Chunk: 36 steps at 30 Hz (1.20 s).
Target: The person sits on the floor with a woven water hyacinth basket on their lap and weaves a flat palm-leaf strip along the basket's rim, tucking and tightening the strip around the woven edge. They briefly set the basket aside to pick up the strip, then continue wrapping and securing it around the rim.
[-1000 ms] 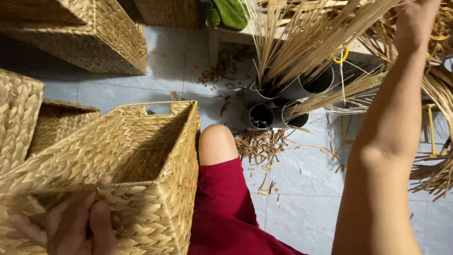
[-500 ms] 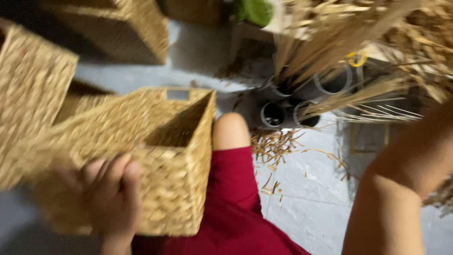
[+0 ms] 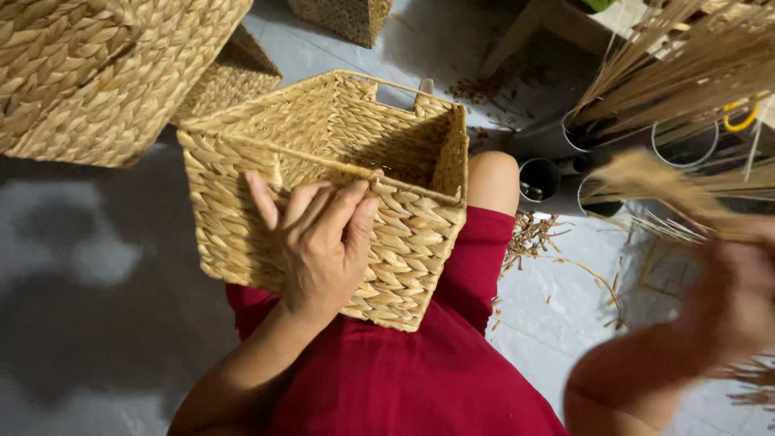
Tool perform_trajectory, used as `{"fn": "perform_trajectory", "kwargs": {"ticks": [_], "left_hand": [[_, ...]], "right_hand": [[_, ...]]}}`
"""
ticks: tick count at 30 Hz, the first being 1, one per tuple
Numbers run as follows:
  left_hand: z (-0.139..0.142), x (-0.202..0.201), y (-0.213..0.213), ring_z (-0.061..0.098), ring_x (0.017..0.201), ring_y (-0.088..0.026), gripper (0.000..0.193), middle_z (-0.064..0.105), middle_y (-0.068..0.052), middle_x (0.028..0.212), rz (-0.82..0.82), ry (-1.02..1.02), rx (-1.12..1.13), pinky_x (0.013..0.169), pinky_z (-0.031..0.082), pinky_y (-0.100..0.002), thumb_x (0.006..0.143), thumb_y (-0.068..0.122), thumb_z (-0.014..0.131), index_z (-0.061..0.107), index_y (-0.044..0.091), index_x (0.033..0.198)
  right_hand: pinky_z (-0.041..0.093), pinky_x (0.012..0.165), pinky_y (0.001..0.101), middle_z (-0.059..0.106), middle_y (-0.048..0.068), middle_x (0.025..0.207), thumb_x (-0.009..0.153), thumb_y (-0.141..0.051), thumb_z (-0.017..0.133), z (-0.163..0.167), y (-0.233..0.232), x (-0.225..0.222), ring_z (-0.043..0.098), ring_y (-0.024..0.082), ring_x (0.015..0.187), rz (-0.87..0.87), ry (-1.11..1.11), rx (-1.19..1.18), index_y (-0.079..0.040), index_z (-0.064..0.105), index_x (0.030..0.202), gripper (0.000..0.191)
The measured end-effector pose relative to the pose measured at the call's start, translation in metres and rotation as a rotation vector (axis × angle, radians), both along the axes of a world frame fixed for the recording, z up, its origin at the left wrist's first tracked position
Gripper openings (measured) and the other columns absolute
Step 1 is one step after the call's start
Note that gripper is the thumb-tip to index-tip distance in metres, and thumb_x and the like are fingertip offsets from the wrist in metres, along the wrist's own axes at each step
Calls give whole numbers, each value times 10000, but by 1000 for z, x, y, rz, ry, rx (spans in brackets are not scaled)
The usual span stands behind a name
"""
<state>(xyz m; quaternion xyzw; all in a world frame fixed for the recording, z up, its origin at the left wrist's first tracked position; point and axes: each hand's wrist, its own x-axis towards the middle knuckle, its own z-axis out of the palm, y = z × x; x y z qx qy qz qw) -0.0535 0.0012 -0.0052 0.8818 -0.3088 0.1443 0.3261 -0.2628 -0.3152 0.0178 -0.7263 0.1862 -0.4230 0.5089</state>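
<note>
The left hand (image 3: 319,242) now grips the woven basket's (image 3: 339,153) near rim on the lap, while the right hand (image 3: 747,282) (blurred, grip unreadable) swings back beside it with a straw strand (image 3: 654,182).

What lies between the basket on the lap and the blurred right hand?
In the head view, between the basket and the right hand lie the red-clothed leg with bare knee, then grey floor strewn with straw scraps.

Four woven baskets: one (image 3: 339,161) on the lap, two (image 3: 105,73) (image 3: 234,77) at the floor's upper left corner, one (image 3: 343,18) by its top edge. Four round tubes (image 3: 539,179) (image 3: 599,202) (image 3: 684,145) (image 3: 585,133) at its right edge. Two hands: left (image 3: 319,242), right (image 3: 747,282).
</note>
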Motion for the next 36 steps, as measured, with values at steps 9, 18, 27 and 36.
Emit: {"fn": "perform_trajectory", "kwargs": {"ticks": [9, 18, 27, 36], "left_hand": [[16, 12, 36, 737, 973, -208, 220, 779, -53, 1052, -193, 73, -39, 1265, 149, -598, 1078, 237, 632, 755, 62, 1127], [18, 11, 29, 656, 656, -178, 254, 747, -37, 797, -257, 277, -207, 810, 430, -362, 1071, 258, 637, 758, 63, 961], [5, -26, 49, 598, 601, -162, 248, 708, -9, 722, -185, 248, -268, 789, 391, -361, 1048, 282, 651, 755, 99, 917], [-9, -57, 51, 676, 775, -184, 163, 731, -31, 876, -180, 135, -224, 829, 402, -369, 1062, 210, 652, 714, 63, 1092]], "right_hand": [[537, 866, 273, 664, 147, 1328, 1084, -32, 515, -77, 122, 79, 666, 139, 997, 325, -1, 681, -17, 564, 1219, 144], [512, 842, 257, 685, 162, 1348, 1086, -45, 524, -90, 142, 79, 626, 110, 950, 315, -102, 648, -20, 573, 1200, 127], [408, 1105, 296, 591, 107, 1278, 1147, -89, 505, -112, 195, 81, 537, 137, 1176, 131, -140, 417, -47, 537, 1209, 81], [408, 1140, 299, 598, 91, 1344, 1147, -78, 493, -115, 180, 99, 543, 144, 1239, 319, -271, 330, -59, 534, 1214, 82]]}}
